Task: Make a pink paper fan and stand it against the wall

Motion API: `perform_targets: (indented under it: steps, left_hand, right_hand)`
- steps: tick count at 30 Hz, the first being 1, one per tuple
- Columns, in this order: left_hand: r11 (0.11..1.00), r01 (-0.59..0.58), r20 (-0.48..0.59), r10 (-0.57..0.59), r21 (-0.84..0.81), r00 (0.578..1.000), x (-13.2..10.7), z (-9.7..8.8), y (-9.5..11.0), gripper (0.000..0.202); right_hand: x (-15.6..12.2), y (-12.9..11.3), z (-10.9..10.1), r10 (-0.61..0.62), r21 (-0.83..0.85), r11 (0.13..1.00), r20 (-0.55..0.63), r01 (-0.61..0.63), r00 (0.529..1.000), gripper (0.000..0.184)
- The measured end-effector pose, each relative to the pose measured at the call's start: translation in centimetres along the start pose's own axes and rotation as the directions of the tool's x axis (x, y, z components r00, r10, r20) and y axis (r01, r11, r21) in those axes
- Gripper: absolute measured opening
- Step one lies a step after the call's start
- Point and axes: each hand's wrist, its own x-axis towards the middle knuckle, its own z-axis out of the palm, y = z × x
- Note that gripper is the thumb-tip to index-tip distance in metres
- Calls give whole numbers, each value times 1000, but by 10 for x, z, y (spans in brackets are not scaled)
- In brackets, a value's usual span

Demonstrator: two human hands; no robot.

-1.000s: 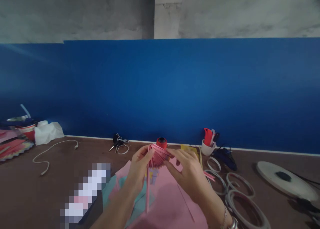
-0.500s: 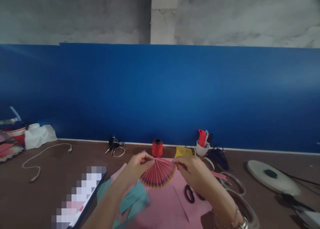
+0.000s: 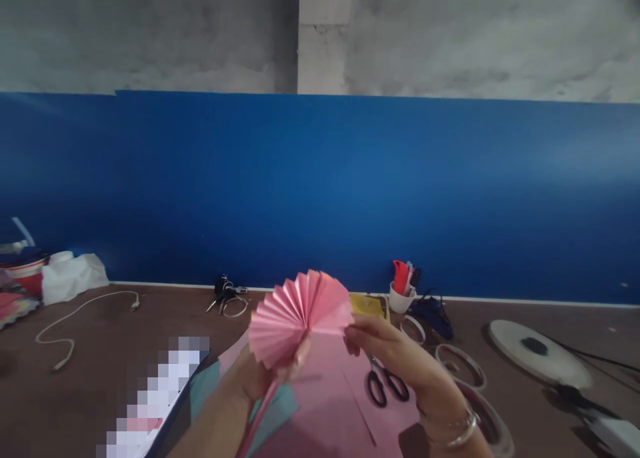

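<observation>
Held up above the tabletop point(image 3: 100, 358), the pleated pink paper fan point(image 3: 297, 311) looks fully folded but spread only partway round, the left hand point(image 3: 260, 378) clasping its gathered base in closed fingers while the right hand point(image 3: 390, 353) pinches its outer edge.

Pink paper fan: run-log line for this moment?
left hand: grips pink paper fan base | right hand: pinches its right edge | state: spread open | scissors: on pink sheet

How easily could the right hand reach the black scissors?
Probably yes: the scissors lie bare on the pink sheet close beside the right hand, though it pinches the paper fan at its edge.
</observation>
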Motion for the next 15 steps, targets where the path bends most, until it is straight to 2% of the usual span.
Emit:
perform_targets:
  steps: [3, 6, 9, 12, 15]
  left_hand:
    - [984, -36, 55, 46, -172, 997, 6, 1, 4, 23]
    - [944, -140, 6, 149, -299, 989, 11, 4, 4, 18]
    - [930, -141, -29, 139, -340, 990, 13, 3, 2, 10]
    - [928, -110, -25, 109, -355, 994, 13, 0, 1, 10]
    - [933, -120, -75, 100, -340, 992, 13, 1, 1, 11]
  right_hand:
    - [10, 6, 12, 30, 95, 995, -77, -23, 997, 28]
    - [21, 15, 26, 73, 48, 997, -117, -68, 990, 24]
    - [27, 14, 37, 55, -63, 996, -154, -66, 986, 24]
    - [28, 6, 42, 51, -164, 983, -177, -80, 983, 27]
    - [28, 2, 44, 77, -176, 978, -182, -109, 980, 28]
